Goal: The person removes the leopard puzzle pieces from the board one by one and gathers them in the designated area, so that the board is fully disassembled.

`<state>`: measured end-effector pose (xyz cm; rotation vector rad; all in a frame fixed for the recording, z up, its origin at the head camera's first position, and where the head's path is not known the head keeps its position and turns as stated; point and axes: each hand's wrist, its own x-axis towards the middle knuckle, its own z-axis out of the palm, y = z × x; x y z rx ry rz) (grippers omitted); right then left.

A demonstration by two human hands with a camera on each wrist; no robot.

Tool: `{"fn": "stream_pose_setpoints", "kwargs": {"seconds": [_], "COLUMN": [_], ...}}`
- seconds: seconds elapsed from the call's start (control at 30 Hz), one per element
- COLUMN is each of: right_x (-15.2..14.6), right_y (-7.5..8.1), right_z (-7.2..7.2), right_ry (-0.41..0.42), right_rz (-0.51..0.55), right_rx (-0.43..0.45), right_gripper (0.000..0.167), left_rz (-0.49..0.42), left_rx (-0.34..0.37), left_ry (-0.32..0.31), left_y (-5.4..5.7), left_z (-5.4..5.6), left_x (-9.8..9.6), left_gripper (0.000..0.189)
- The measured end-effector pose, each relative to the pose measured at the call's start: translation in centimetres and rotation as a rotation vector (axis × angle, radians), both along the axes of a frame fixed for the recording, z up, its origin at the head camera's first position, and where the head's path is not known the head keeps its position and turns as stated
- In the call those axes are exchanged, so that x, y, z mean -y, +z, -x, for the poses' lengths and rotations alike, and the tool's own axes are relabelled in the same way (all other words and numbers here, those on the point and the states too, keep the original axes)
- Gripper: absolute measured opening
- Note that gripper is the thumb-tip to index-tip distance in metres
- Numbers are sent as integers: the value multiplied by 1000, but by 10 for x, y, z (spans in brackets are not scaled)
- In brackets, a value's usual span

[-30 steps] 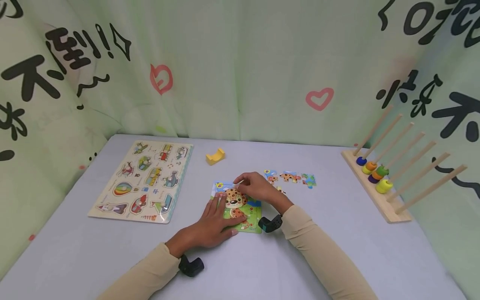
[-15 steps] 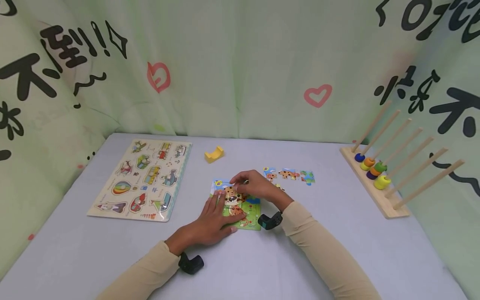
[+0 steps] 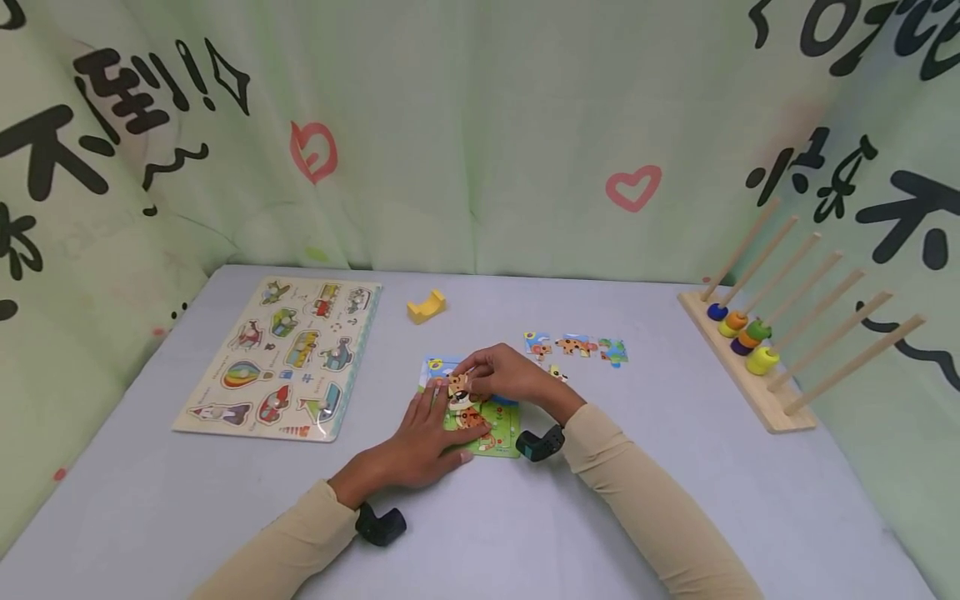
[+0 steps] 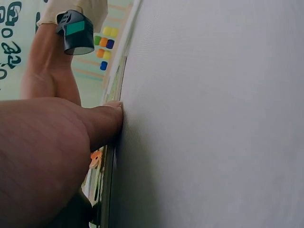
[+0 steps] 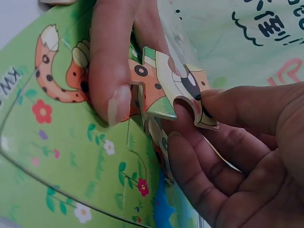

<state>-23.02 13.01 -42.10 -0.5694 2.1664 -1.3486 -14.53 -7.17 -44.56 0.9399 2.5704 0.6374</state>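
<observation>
Four loose jigsaw pieces (image 3: 576, 345) lie beyond the right side of the leopard jigsaw board (image 3: 507, 425): three in a row, the fourth closer in and partly hidden; likely parked there for easy reach of the right hand (image 3: 504, 373). Board flat near the middle of the white-clothed table (image 3: 547, 517). Left hand (image 3: 422, 448) laid over the board's left side, fingers straight and spread on the picture, thumb down by its near edge; I read this as a brace, so nothing slides. Right hand pinches a face piece (image 5: 168, 85), eye and muzzle showing, between thumb and fingers, tilted up over the board. Grip is at the piece's far end, perhaps to leave the tabbed side free. Cannot tell whether its lower edge touches the neighbours. Set aside: vehicle puzzle (image 3: 288, 358) along the table's left edge, yellow arch block (image 3: 427, 307) toward the far edge, wooden peg rack (image 3: 752, 385) along the right edge with coloured beads (image 3: 762, 360) low on some pegs. Spacing seems meant to free the middle for handwork.
</observation>
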Motion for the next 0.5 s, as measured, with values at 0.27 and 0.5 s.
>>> {"fn": "stream_pose_setpoints", "kwargs": {"seconds": [0.27,0.5], "right_x": [-10,-24], "right_y": [1,0], "right_z": [2,2], "right_ry": [-93,-109], "right_rz": [-12,-59], "right_rx": [-92,-154], "right_gripper": [27,26], "left_rz": [2,18], "left_rx": [-4,-9], "left_ry": [12,16], "left_y": [-1,0], "left_z": [-1,0], "left_x": [0,-1], "left_gripper": [45,44]}}
